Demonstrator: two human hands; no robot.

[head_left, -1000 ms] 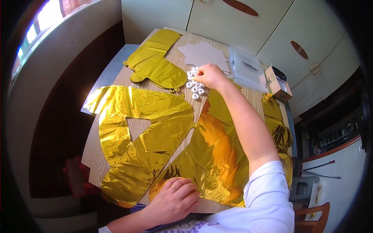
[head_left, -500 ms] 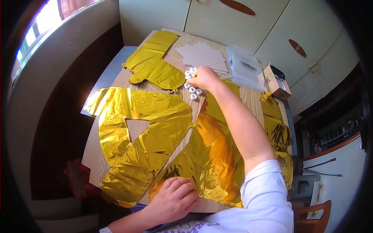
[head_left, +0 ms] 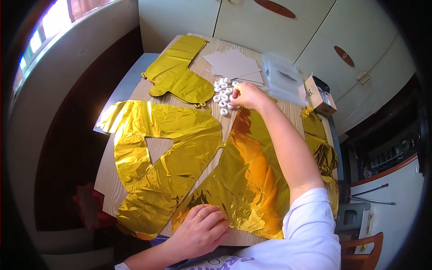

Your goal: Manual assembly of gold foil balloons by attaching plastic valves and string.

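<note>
Around one o'clock from the table's (head_left: 108, 182) centre, found the right grip (head_left: 249, 95) bent downward, thumb and fingertips drawn together at the edge of a heap of small white rings (head_left: 223, 93). Cannot tell whether closed on a ring or merely touching one. Located the heap at twelve o'clock, on bare wood. At six o'clock, found the left grip (head_left: 204, 228) loosely curled over a large gold foil shape (head_left: 247, 171); cannot see inside the fingers, so cannot tell if holding anything.

Traced the large gold foil shape from six o'clock up beneath the right forearm. Noted a second foil piece (head_left: 193, 130) with an opening at nine, a folded foil piece (head_left: 180, 67) at eleven, crumpled foil (head_left: 321, 148) at three. Recorded grey cards (head_left: 236, 63) at twelve, clear plastic bags (head_left: 283, 74) at one, an open carton (head_left: 320, 96) at two.

Judge a sideways knock of the knuckles likely to scatter rings onto slick foil; judge a dragging forearm able to crease or shift it. Observed apparent foil overhang at seven o'clock, hence possible slipping. Measured little room around the heap: foil close at five and nine, cards at twelve. Observed wider bare wood at two and eight.
</note>
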